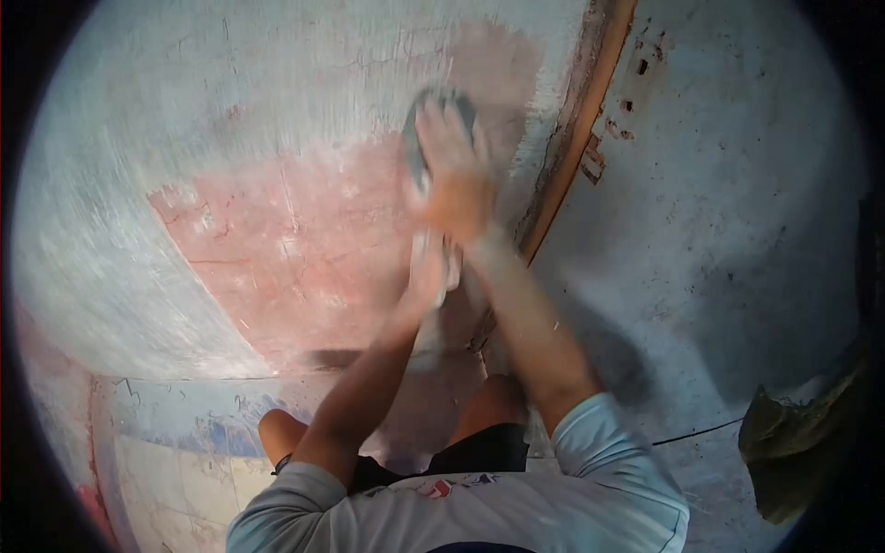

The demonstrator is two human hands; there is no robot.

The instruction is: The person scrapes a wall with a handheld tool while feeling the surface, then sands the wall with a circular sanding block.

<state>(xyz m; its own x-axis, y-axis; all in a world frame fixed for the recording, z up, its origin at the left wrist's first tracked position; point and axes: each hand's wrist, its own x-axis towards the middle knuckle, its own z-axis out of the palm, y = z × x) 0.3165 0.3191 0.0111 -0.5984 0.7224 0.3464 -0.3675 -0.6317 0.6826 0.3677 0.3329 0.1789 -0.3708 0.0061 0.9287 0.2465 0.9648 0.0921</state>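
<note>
My right hand (pixel 454 175) presses on a long object with a dark grey, rounded upper end (pixel 415 129), its fingers laid along the top. Just below it, my left hand (pixel 428 274) is closed around the paler lower end of the same object. Motion blurs both hands and the object, so I cannot tell its exact kind. It lies against a wall (pixel 101 212) with worn whitish paint, over the right part of a bare reddish patch (pixel 295 240). A darker pinkish patch (pixel 498 69) shows just above and right of my fingers.
An orange-brown wooden strip (pixel 576 157) runs slantwise right of my hands, along the wall's edge. Beyond it is a grey-blue surface (pixel 719 194) with chipped spots. A dark olive cloth or sack (pixel 784 452) hangs at lower right, near a thin black line (pixel 696 432).
</note>
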